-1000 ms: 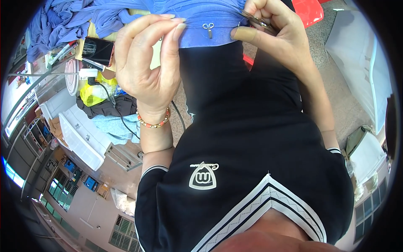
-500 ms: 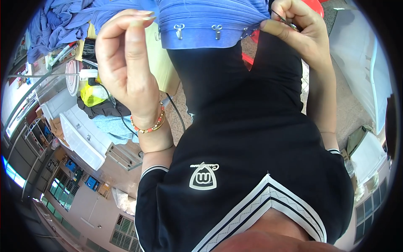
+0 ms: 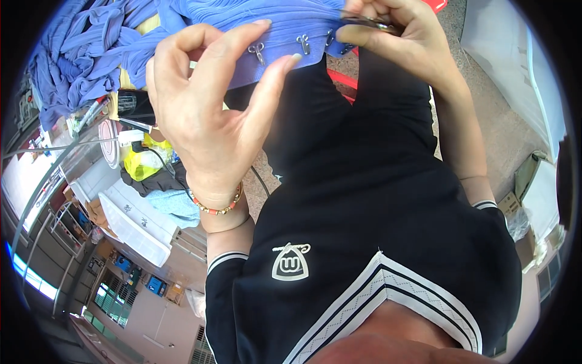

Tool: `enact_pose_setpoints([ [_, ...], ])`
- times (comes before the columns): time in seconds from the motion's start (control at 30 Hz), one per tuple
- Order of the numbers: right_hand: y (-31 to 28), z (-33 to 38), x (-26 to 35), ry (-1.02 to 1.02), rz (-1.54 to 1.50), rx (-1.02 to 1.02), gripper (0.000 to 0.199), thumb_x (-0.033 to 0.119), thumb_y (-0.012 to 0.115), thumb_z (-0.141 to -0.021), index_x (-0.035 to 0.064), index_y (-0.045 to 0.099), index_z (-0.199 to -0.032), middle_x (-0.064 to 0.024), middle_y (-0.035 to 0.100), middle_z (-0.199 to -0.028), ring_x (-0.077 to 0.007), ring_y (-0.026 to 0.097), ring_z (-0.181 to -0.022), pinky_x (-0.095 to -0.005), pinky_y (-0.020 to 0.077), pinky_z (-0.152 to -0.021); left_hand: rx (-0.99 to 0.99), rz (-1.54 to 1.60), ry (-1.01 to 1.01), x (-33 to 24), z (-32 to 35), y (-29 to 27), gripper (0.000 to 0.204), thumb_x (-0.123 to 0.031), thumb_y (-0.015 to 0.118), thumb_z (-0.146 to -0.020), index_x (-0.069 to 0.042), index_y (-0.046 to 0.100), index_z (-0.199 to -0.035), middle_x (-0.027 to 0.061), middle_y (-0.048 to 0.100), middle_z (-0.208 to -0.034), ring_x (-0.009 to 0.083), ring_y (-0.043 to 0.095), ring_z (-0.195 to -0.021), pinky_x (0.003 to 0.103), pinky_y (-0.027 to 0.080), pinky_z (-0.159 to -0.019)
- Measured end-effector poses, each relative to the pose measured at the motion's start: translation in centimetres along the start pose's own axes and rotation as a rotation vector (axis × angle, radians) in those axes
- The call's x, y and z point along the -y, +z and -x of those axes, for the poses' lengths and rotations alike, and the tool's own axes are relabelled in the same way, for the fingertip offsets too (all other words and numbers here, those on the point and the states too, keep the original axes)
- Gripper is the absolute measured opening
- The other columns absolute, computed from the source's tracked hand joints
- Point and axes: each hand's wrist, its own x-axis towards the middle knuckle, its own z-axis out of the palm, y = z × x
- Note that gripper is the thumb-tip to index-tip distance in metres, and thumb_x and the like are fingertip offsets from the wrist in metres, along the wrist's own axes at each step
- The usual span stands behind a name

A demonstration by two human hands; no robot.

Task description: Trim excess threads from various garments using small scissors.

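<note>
Blue pleated cloth (image 3: 276,33) lies over my lap, with several metal hooks (image 3: 303,43) along its smooth band (image 3: 239,85). My left hand (image 3: 212,115) is over the band's left part, thumb and forefinger spread around one hook, holding nothing I can see. At the band's right end, my right hand (image 3: 406,45) is closed, its thumb pressed on the cloth's edge. A slim dark metal tool (image 3: 377,25), resembling thread snips, sits in that hand, mostly hidden by the fingers.
More blue cloth (image 3: 79,54) is heaped at the far left. Below it are a yellow plastic bag (image 3: 142,162), a cable and white boxes (image 3: 136,224). Part of a red seat (image 3: 342,79) shows between my legs. A clear plastic panel (image 3: 509,67) stands at right.
My left hand has gone from pinched fingertips beside the band to spread fingers over it. My right hand has shifted left with the cloth and the metal tool.
</note>
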Motion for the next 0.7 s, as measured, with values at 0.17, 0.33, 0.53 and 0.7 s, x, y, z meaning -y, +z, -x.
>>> enact_pose_setpoints([
  [0.17,1.1,-3.0,-3.8,-0.78,-0.313,0.16,0.034,-0.003,0.079,-0.079,0.004,0.062,-0.107,0.01,0.044,-0.074,0.0009,0.038,-0.063,-0.0156,0.0305,-0.056,0.006,-0.022,0.041,-0.6,-1.0,0.2,0.031,-0.01,0.088,-0.069,-0.008,0.076,-0.098,0.0046,0.056,-0.087,0.0157,0.054,-0.082,0.029,0.045,-0.075],
  [0.33,1.4,-2.3,-1.8,-0.805,-0.386,0.133,0.036,-0.003,0.078,-0.081,0.0035,0.061,-0.112,0.0092,0.044,-0.075,0.0006,0.04,-0.064,-0.0154,0.0307,-0.057,-0.057,-0.034,0.059,-0.7,-0.9,0.7,0.019,-0.004,0.082,-0.076,-0.004,0.075,-0.094,0.0064,0.061,-0.09,0.0148,0.058,-0.082,0.025,0.045,-0.075],
  [0.53,1.5,0.8,3.4,-0.129,-0.043,0.07,0.041,0.007,0.079,-0.084,0.0032,0.061,-0.121,0.0029,0.051,-0.086,-0.0032,0.046,-0.073,-0.0188,0.0385,-0.062,-0.242,0.442,-0.123,0.3,0.0,2.2,0.008,-0.003,0.075,-0.083,-0.003,0.069,-0.089,0.0055,0.064,-0.094,0.014,0.056,-0.084,0.024,0.043,-0.075],
  [0.7,2.1,0.1,4.5,-0.194,0.194,0.096,0.037,0.011,0.079,-0.083,0.0037,0.065,-0.116,-0.0044,0.061,-0.092,-0.0105,0.055,-0.076,-0.0237,0.0451,-0.065,-0.258,0.788,-0.226,0.7,0.2,2.4,0.007,-0.002,0.069,-0.09,0.0,0.066,-0.095,0.0067,0.063,-0.103,0.0098,0.054,-0.086,0.022,0.042,-0.078],
])
